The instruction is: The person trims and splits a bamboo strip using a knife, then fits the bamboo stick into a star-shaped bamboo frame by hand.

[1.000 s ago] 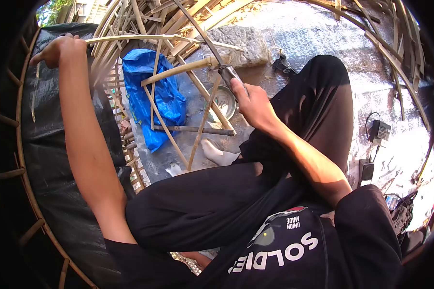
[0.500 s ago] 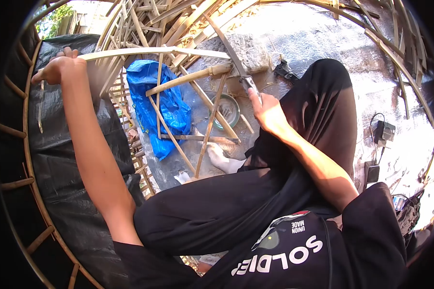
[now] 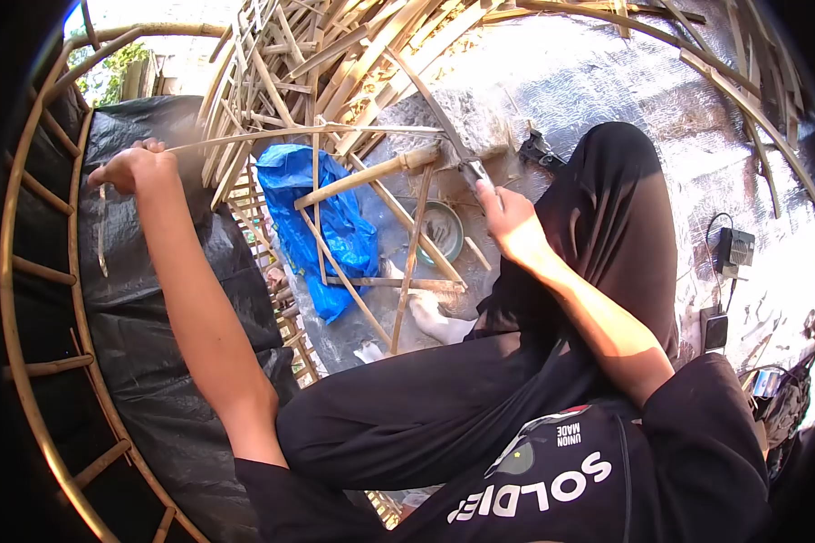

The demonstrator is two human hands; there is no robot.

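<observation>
My left hand, stretched out at the far left, is closed on one end of a long thin bamboo strip. The strip runs across to the blade of a knife and seems to touch it. My right hand grips the knife by its handle, blade pointing up and away. Below the strip, a thick bamboo piece is propped on thinner sticks, its end near a rough grey block. Under these sticks lie a blue plastic bag and a round, green-rimmed dish.
Split bamboo pieces are heaped at the back. Black plastic sheeting and a curved bamboo frame are on the left. A small black radio-like device lies at right on the silvery sheet.
The bamboo strip now shows a narrower side and looks straighter. My left hand still holds its end. The whole view has shifted slightly; the knife stays at the strip's far end.
</observation>
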